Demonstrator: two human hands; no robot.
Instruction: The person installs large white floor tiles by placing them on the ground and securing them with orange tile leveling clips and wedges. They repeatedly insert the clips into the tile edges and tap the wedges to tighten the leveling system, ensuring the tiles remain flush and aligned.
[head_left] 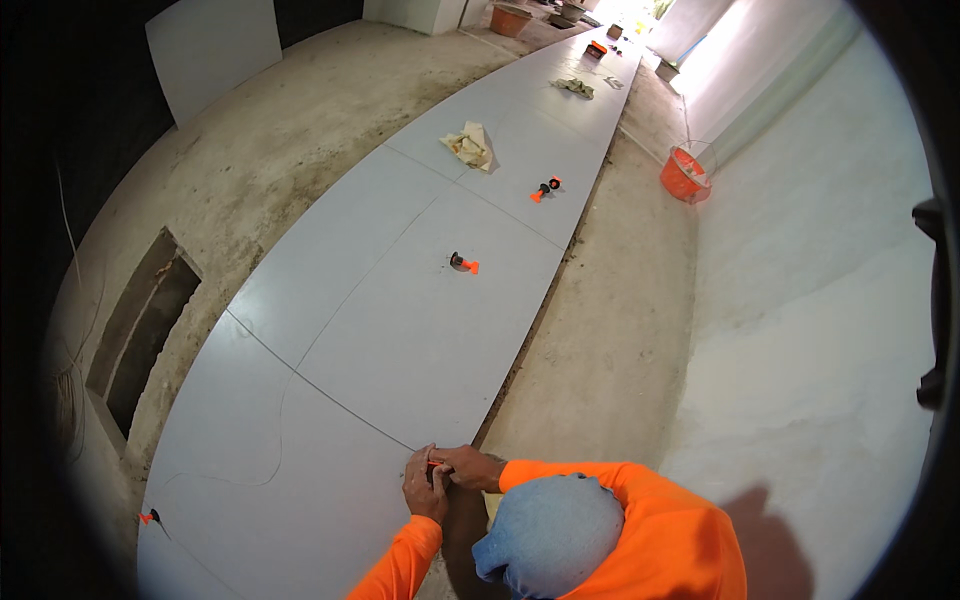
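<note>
At the joint between two large grey floor tiles point(400, 330), near their right edge, my hands meet. My left hand point(424, 487) is closed, its fingers around a small orange piece point(434, 464) that looks like the handle of a tile leveler. From the right, my right hand point(468, 466) closes on the same piece, and the fingers hide most of it. A black and orange tile leveler point(464, 263) lies loose farther up the tile. Another tile leveler point(149, 517) is at the left edge joint.
More tile levelers point(545, 189) and crumpled paper point(469, 146) lie farther along the tiled strip. An orange bucket point(686, 175) stands by the right wall. Left of the tiles, bare concrete point(290, 110) has a rectangular pit point(150, 330). My blue-clad knee point(560, 530) is beside my hands.
</note>
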